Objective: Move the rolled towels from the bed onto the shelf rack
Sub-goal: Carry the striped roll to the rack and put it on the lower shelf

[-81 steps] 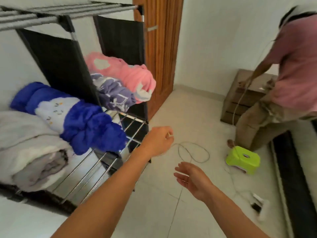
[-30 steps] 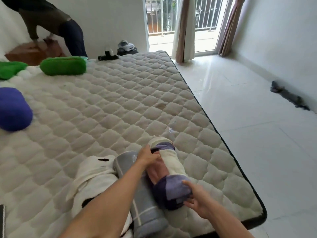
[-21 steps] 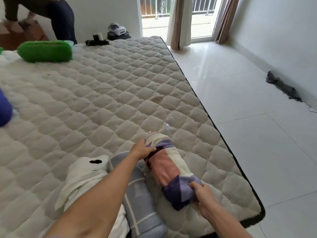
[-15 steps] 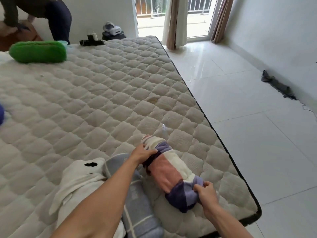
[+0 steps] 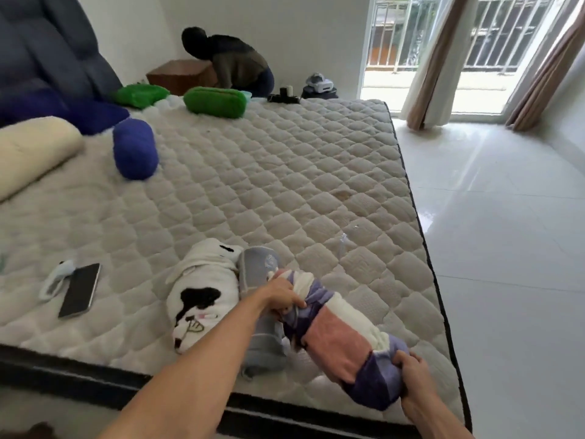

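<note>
Two forearms are visible, both bare from the lower frame edge to the wrist, with no sleeve, cuff or glove on either. The left hand [image 5: 280,296] and the right hand [image 5: 411,372] are bare. No ring, watch or band shows on fingers or wrists.

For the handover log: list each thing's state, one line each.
Striped roll: gripped at both ends by left hand and right hand.
Grey roll: lying on bed.
White roll: lying on bed.
Blue roll: lying on bed.
Phone: face up, dark.
</note>
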`<state>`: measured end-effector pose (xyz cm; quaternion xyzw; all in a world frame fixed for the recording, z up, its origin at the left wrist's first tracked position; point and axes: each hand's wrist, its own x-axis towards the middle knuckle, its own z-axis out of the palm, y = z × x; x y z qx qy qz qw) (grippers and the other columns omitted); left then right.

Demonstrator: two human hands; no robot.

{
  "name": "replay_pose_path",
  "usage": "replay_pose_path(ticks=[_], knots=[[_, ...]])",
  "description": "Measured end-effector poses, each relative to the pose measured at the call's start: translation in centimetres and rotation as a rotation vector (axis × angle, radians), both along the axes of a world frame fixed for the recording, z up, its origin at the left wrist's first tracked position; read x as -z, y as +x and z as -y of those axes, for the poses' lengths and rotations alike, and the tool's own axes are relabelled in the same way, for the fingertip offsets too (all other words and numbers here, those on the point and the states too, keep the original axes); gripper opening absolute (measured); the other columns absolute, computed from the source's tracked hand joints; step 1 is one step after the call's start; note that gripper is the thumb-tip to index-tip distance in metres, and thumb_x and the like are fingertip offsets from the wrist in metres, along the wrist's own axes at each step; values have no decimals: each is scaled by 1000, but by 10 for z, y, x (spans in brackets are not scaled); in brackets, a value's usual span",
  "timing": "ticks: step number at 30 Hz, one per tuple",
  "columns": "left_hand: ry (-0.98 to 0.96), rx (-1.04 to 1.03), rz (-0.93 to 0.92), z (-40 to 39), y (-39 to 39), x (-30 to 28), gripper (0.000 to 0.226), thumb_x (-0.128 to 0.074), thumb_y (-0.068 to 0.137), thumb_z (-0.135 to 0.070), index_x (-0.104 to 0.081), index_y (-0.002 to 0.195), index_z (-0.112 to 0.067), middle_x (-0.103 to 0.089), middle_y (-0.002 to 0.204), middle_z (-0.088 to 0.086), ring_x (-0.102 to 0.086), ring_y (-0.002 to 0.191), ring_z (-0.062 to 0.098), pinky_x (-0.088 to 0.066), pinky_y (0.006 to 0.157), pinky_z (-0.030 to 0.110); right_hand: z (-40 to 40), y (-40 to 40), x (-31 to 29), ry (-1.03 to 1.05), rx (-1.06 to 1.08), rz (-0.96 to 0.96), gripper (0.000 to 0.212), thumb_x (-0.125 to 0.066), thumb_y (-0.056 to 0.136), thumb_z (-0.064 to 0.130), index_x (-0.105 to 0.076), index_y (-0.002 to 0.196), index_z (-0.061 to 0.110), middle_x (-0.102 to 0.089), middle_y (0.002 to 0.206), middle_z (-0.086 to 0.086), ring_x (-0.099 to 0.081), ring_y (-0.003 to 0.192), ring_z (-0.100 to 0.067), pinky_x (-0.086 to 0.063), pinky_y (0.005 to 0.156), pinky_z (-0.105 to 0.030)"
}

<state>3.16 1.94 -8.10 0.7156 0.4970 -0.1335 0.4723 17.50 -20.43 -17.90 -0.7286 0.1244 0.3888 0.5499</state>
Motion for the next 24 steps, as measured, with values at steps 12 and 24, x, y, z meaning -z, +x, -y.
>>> replay_pose_path(ticks=[12, 24], knots=[[138, -805, 147, 192, -175, -26, 49, -60, 85, -16, -50, 132, -8, -46, 126, 4, -51, 106, 23, -40, 75, 24, 12, -52, -102, 197, -798, 348, 18, -63, 80, 7, -60, 97, 5, -64, 91, -18, -61, 81, -26, -48, 69, -33], [256, -1523, 182, 474, -451, -45, 83, -60, 42, -43, -62, 112, 2, -56, 122, 18, -63, 108, 35, -54, 87, 46, 112, -348, -117, 363, -1509, 343, 26, -68, 77, 10, -59, 101, 9, -66, 96, -16, -63, 89, -31, -53, 81, -47]])
